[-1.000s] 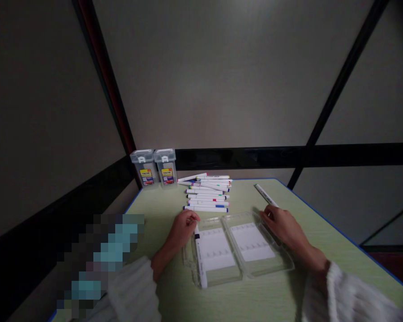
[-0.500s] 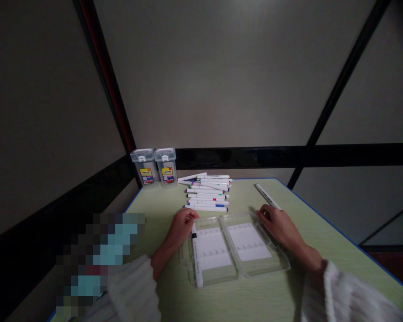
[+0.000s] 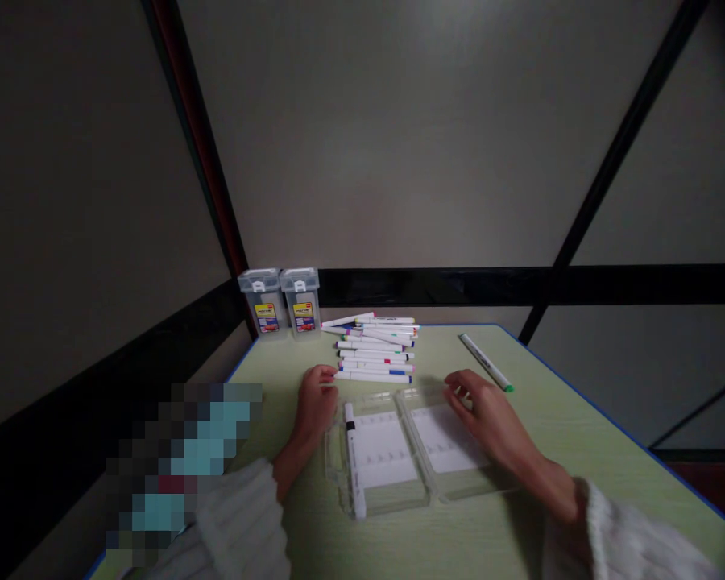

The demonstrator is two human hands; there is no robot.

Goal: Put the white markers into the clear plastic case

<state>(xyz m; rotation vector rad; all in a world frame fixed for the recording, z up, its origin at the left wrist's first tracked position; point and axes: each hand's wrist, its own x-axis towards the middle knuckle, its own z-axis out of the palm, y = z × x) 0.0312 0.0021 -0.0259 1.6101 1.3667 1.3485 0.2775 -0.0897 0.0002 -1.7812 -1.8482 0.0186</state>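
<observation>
A clear plastic case (image 3: 392,501) lies opened flat on the table, with a white sheet showing in each half. Along its left side rests a white marker (image 3: 356,475) with a black band. My left hand (image 3: 316,407) is just beyond the case's left corner, fingers apart, with the fingertips at the left end of the nearest marker (image 3: 374,377) in the pile; I cannot tell whether they touch it. Over the case's right half hovers my right hand (image 3: 483,411), holding nothing, thumb and fingers loosely apart. It hides part of the right sheet (image 3: 450,443).
Several white markers with coloured ends lie in a pile (image 3: 378,342) behind the case. Two lidded clear boxes (image 3: 302,302) stand at the back left. A green-ended marker (image 3: 486,362) lies at the right. The table (image 3: 580,435) has a blue edge; a wall stands behind.
My left hand has left the case's corner and moved forward to the marker pile. My right hand has shifted left from the case's right edge, uncovering the green-ended marker fully.
</observation>
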